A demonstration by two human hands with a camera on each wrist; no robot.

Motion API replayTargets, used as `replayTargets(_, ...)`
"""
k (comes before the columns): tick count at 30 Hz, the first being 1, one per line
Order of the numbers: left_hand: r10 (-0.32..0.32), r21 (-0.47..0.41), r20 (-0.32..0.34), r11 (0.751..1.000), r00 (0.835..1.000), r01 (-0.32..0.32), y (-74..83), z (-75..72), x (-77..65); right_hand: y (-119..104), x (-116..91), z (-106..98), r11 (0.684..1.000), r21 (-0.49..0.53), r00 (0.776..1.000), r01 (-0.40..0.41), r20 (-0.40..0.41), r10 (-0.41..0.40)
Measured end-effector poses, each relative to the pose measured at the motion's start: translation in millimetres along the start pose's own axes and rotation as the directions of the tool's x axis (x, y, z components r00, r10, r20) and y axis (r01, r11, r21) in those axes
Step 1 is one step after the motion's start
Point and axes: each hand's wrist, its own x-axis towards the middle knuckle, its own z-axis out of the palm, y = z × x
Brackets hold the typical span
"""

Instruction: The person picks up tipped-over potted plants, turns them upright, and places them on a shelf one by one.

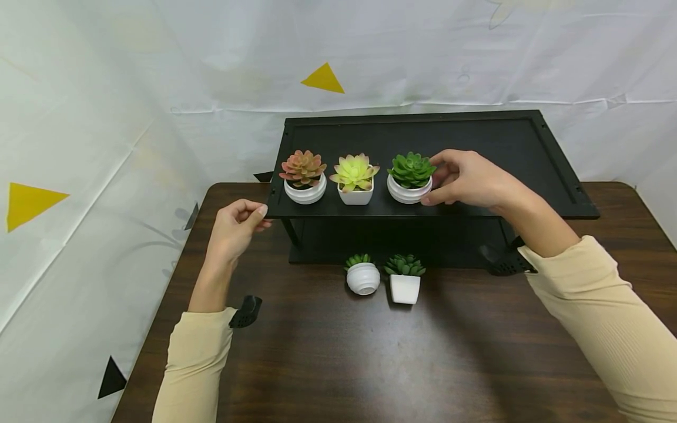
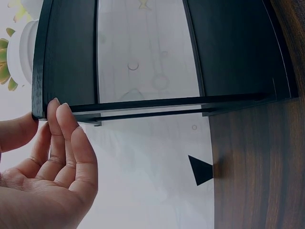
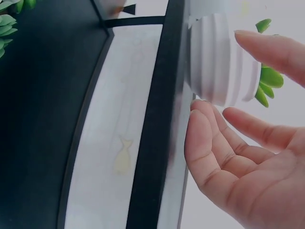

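Note:
My left hand (image 1: 233, 229) pinches the front left corner of a black two-tier shelf (image 1: 497, 141), thumb on top and fingertips under the edge. On the top board, my right hand (image 1: 468, 179) holds the right side of a green succulent in a round white pot (image 1: 407, 192), thumb in front and fingers behind. The ribbed pot (image 3: 209, 62) stands upright on the board in the right wrist view. Left of it are a yellow-green succulent in a square white pot (image 1: 355, 194) and a reddish succulent in a round white pot (image 1: 305, 192).
On the brown table (image 1: 338, 364), in front of the shelf's lower board (image 1: 317, 249), stand a green succulent in a round white pot (image 1: 363, 278) and another in a square white pot (image 1: 405, 289). White sheeting (image 1: 423, 59) with coloured triangles hangs behind and at the left.

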Motion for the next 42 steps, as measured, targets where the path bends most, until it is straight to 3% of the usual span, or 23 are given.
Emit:
replayTargets(33, 0.026, -0.033, -0.021, 0.999, 0.999, -0.027, -0.5, 1.9, -0.2, 15.7, -32.4, -2.5, 0.999, 0.035, 1.000, 0.004, 0.017, -0.005)
replayTargets(42, 0.027, -0.032, -0.016, 0.999, 1.000, -0.027, -1.4, 1.0, 0.6, 18.6, -38.9, -2.1, 0.999, 0.001, 0.998, 0.047, 0.043, -0.047)
